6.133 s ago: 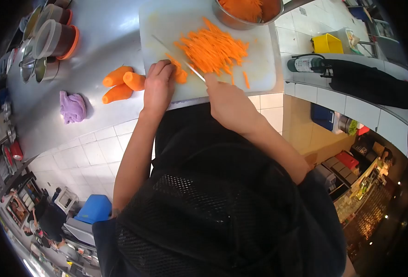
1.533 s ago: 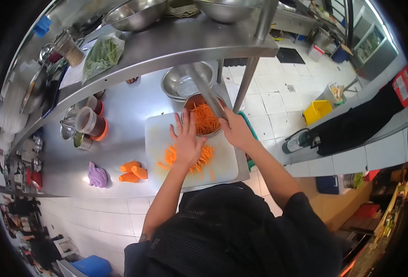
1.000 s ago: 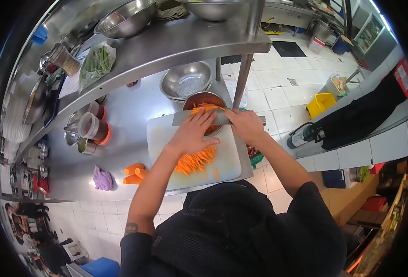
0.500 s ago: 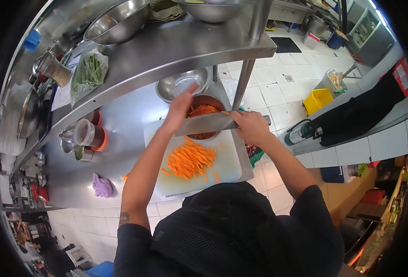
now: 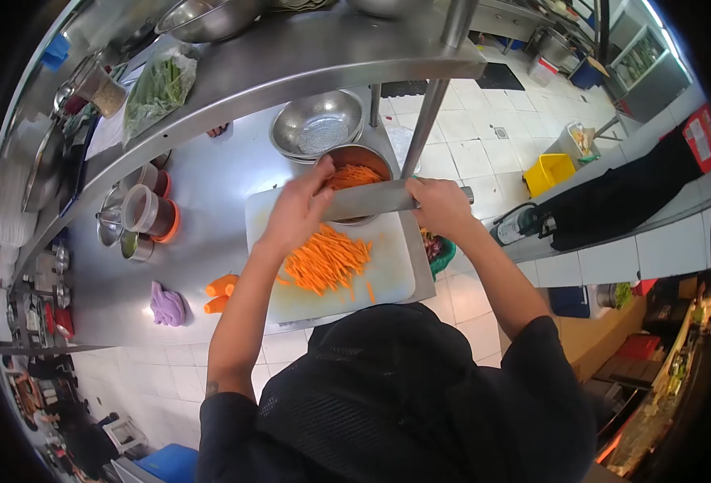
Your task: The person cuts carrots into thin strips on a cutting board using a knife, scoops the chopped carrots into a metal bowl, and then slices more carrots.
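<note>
My right hand (image 5: pixel 440 207) is wrapped around the handle of a cleaver (image 5: pixel 363 200), whose broad blade points left across the front of a steel pot (image 5: pixel 381 163). Shredded carrot (image 5: pixel 357 175) lies inside the pot. At the blade's left end is my left hand (image 5: pixel 293 211), fingers stretched and apart; whether it touches the blade I cannot tell. Below the blade, a pile of carrot strips (image 5: pixel 329 262) rests on a white cutting board (image 5: pixel 396 282). Two carrot pieces (image 5: pixel 221 285) sit left of the board, partly behind my left forearm.
Behind the pot stand steel bowls (image 5: pixel 291 133). A metal shelf (image 5: pixel 291 71) overhangs the table, held by a post (image 5: pixel 425 129) at right. Left are plastic tubs (image 5: pixel 148 211) and a crumpled purple cloth (image 5: pixel 166 304). A green bag (image 5: pixel 444 253) is beyond the right edge.
My left hand has come down and left from over the pot to the blade's end. The cleaver has tilted slightly but stays in my right hand. The whole view has shifted slightly.
</note>
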The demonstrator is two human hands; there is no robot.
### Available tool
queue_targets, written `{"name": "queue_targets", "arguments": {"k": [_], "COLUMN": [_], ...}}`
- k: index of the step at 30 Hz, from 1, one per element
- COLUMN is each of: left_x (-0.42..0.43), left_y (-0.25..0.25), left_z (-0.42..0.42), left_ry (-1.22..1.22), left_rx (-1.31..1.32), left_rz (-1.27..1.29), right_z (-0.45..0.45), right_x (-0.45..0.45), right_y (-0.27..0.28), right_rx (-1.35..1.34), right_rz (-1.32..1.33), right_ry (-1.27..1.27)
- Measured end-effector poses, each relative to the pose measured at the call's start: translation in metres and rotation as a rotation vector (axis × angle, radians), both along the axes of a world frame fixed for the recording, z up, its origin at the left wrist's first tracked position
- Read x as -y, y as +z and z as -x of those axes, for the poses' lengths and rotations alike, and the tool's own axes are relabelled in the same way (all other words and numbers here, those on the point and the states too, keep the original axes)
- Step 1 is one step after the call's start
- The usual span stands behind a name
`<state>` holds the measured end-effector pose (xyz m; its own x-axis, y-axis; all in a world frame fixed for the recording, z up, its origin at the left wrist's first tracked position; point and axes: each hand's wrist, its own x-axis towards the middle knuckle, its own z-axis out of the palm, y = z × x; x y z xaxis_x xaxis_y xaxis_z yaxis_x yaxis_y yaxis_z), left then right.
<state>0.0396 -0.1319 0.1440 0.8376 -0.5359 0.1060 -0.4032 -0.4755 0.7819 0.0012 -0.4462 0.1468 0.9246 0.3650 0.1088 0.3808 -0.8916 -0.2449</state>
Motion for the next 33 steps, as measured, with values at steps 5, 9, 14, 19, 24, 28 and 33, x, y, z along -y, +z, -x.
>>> {"name": "queue_targets", "arguments": {"k": [5,9,14,19,24,28,33], "left_x": [0.009,-0.018,-0.036,0.032,0.027,-0.023,-0.056], "left_y": [-0.038,-0.030,-0.050,-0.116,-0.141,-0.148,-0.172], "left_z": [0.013,0.005,0.092,0.150,0.130,0.131,0.177], "left_ry": [-0.140,0.235,0.561,-0.246,-0.324,-0.028,0.642], "left_rx": [0.339,0.123,0.057,0.252,0.363,0.375,0.269], "left_rz": [-0.499,-0.038,0.112,-0.027,-0.279,-0.263,-0.211], "right_z": [0.026,0.083,0.168,0.214,0.234,0.245,0.218], "right_x": [0.010,0.033,0.065,0.053,0.024,-0.008,-0.037], "right_y": [0.003,0.001,-0.058,-0.101,-0.123,-0.132,-0.144], "right_rx": [0.039,-0.060,-0.633,-0.895,-0.881,-0.866,-0.807], "right_rz": [-0.010,-0.096,-0.610,-1.023,-1.226,-1.330,-1.268], "right_ry": [0.011,0.011,-0.156,-0.446,-0.690,-0.693,-0.659]}}
